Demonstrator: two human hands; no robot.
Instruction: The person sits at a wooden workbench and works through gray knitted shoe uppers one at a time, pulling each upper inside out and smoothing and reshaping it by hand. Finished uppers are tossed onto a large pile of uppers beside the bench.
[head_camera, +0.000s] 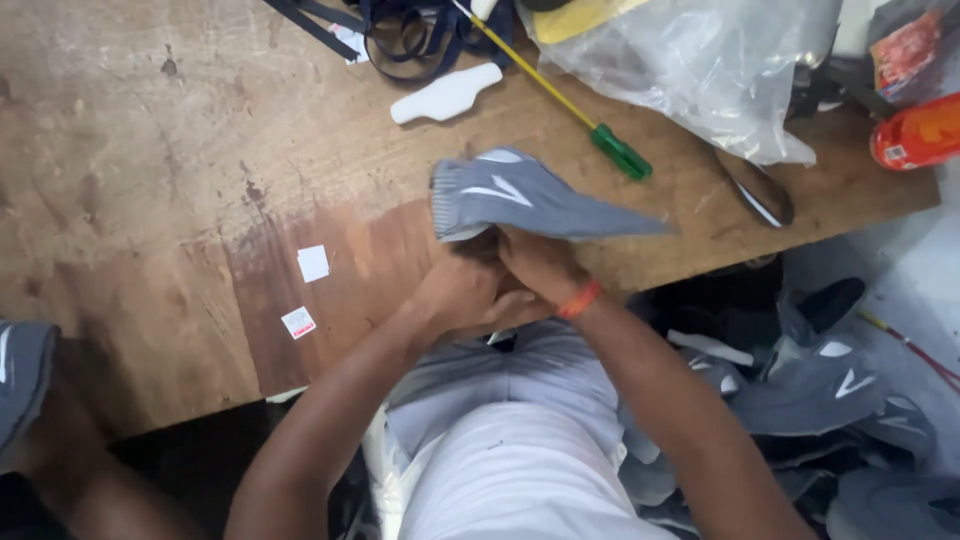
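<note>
Worn wooden tabletop fills the frame's left. At centre, left hand and right hand pinch a grey shoe upper from below, fingers pressed together; it might slip onto the pile of uppers lower right.

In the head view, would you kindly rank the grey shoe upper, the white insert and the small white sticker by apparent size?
1. grey shoe upper, held by both hands
2. white insert
3. small white sticker
</note>
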